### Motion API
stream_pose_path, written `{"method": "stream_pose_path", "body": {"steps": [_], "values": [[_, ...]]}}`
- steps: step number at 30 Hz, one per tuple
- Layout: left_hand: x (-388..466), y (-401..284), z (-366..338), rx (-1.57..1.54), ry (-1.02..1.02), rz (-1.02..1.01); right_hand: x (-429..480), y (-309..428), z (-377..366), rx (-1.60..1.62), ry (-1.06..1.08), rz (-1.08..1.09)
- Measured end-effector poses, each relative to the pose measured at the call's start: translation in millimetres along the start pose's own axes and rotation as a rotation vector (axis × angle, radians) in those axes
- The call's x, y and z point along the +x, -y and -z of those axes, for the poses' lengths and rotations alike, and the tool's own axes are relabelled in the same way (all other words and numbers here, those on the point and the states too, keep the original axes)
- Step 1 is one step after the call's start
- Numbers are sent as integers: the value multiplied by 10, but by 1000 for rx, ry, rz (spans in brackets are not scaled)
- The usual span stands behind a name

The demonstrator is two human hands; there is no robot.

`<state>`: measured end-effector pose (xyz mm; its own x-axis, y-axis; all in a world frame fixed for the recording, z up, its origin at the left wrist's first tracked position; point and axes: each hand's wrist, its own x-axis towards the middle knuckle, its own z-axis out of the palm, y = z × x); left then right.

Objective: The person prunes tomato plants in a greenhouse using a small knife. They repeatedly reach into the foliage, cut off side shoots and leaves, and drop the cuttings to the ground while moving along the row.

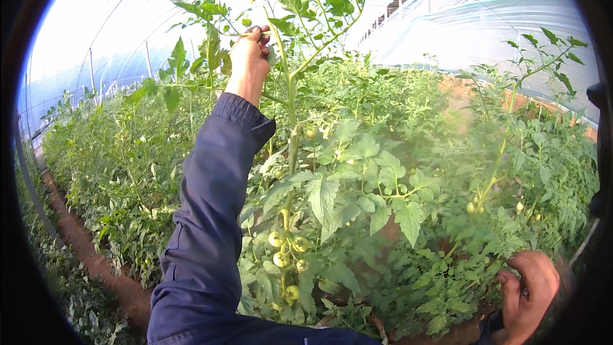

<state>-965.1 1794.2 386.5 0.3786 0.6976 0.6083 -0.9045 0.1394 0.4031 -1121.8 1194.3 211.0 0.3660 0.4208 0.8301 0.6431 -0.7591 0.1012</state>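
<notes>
My left hand (250,60) is raised near the top of a tall tomato plant (291,120). Its thumb and fingers pinch a thin green leaf stalk (227,34) beside the main stem. Toothed leaves spread to both sides above the hand. Lower on this plant hangs a cluster of green tomatoes (281,258), with a few small yellow flowers (326,130) higher up. At the lower right, my right hand (529,290) is curled in front of foliage. A small dark spot shows between its thumb and fingers; whether it holds something cannot be told.
Dense tomato foliage (134,153) fills both sides. A bare soil path (91,244) runs along the left. Another tall tomato stem (500,153) leans at the right, bearing small pale fruit (471,208). Translucent plastic sheeting (488,24) and thin hoops enclose the greenhouse.
</notes>
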Motion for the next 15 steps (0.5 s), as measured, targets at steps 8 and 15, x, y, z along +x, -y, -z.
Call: {"method": "stream_pose_path", "body": {"steps": [8,15], "values": [[423,387,-1,-122,-243,226,-91,-27,110,-64,15,-53],[366,555,-381,104,-19,226,-64,-28,160,-62,-2,-48]]}}
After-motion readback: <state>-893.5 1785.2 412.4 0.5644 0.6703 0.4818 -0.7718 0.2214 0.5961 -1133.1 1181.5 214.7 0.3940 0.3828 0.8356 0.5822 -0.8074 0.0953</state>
